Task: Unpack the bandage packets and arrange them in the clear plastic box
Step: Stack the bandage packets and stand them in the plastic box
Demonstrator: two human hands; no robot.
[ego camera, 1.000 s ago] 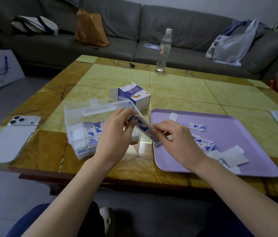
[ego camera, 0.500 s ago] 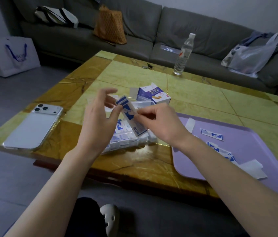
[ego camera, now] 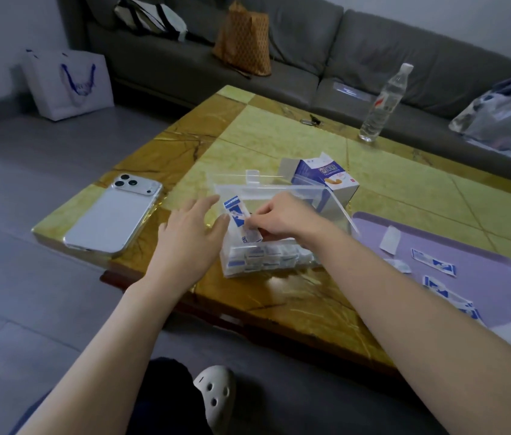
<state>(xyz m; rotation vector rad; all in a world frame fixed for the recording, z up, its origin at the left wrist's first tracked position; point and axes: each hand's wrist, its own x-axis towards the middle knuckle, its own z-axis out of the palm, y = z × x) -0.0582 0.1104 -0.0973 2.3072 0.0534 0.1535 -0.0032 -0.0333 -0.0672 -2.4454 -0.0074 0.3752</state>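
Note:
The clear plastic box [ego camera: 326,202] stands on the table with its lid open, and several white-and-blue bandage packets [ego camera: 260,257] lie along its bottom. My right hand [ego camera: 282,219] reaches into the box and pinches a small stack of bandage packets [ego camera: 241,219], held upright at the box's left end. My left hand [ego camera: 193,233] hovers just left of the box with straight, spread fingers, its fingertips near the stack. More bandage packets [ego camera: 433,265] lie loose on the purple tray [ego camera: 474,246] to the right. The opened blue-and-white bandage carton [ego camera: 326,180] stands behind the box.
A white phone [ego camera: 113,215] lies face down near the table's left corner. A water bottle [ego camera: 383,105] stands at the far edge, with small keys [ego camera: 310,120] to its left. White paper scraps [ego camera: 389,240] lie on the tray. A grey sofa with bags runs behind.
My right hand has lowered the stack of packets into the box. My left hand has let go and spread open beside it. The camera has swung left.

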